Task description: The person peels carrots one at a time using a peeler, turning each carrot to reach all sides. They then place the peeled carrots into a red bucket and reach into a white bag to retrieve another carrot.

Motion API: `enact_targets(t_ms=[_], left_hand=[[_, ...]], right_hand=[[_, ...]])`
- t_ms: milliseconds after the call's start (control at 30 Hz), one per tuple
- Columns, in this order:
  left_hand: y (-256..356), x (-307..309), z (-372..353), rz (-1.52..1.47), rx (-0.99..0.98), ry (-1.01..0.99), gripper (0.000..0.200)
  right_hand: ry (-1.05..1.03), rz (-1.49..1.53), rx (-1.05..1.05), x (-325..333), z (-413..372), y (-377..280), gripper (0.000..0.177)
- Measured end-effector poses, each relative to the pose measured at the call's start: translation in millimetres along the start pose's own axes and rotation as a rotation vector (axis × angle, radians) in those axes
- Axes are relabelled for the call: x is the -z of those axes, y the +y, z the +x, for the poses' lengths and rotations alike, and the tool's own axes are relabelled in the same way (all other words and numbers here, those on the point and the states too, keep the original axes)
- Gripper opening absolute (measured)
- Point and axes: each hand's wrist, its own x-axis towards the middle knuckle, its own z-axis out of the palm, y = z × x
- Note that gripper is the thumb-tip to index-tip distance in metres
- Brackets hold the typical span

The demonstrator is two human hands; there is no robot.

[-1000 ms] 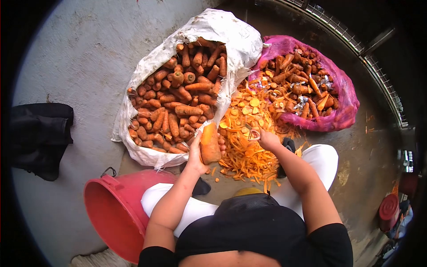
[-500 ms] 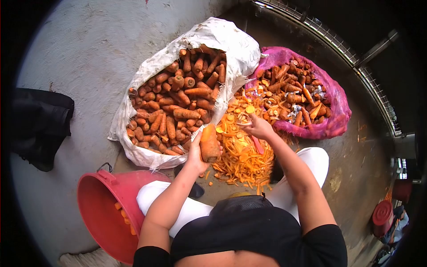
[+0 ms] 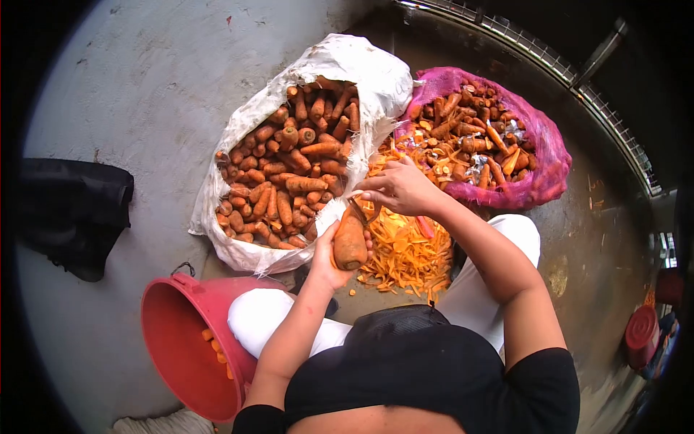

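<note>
My left hand (image 3: pixel 327 258) grips a thick carrot (image 3: pixel 350 241) upright over my lap. My right hand (image 3: pixel 400 186) holds a peeler with a red handle (image 3: pixel 424 227) and rests its blade end at the carrot's top. Under both hands lies a heap of orange peelings (image 3: pixel 405 253) on the floor. A white sack (image 3: pixel 329 61) full of unpeeled carrots lies open just beyond my left hand. A pink mesh sack (image 3: pixel 546 163) with more carrots and scraps lies beyond my right hand.
A red bucket (image 3: pixel 177 340) lies tilted by my left knee with a few orange pieces inside. A dark cloth bundle (image 3: pixel 72 217) sits on the concrete floor at the left. A metal grate (image 3: pixel 614 123) runs along the right. A small red container (image 3: pixel 640 336) stands far right.
My right hand has come back from over the peelings to the top of the carrot. The carrot has stayed in my left hand.
</note>
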Motion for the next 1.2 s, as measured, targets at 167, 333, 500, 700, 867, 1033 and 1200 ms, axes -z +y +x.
enact_targets(t_ms=[167,333,500,700,867,1033,1200], left_hand=[[-9.3,1.8,8.0,0.043,0.019,-0.007,0.043],[-17.9,-7.7,19.1,0.086,-0.029,0.127,0.041],[-21.4,3.5,31.8,0.016,0.046,0.179,0.041],[-25.9,12.6,35.3,0.006,0.067,0.100,0.039],[-30.2,-5.5,23.7,0.018,0.080,0.123,0.041],[-32.1,1.2,24.4,-0.033,0.054,0.030,0.034],[-29.5,3.4,20.3,0.082,0.035,-0.033,0.035]], right_hand=[[0.143,-0.029,-0.039,-8.5,0.0,4.8,0.039],[0.191,-0.038,0.082,-14.6,-7.1,-13.7,0.035],[0.275,-0.005,0.213,-23.1,-7.6,-13.5,0.035],[0.248,0.009,0.267,-23.6,-9.3,-19.2,0.035],[0.251,0.032,0.281,-27.4,-12.6,-19.5,0.034],[0.234,0.083,0.294,-30.1,-12.8,-15.7,0.033],[0.242,0.107,0.281,-30.2,-12.3,-16.7,0.033]])
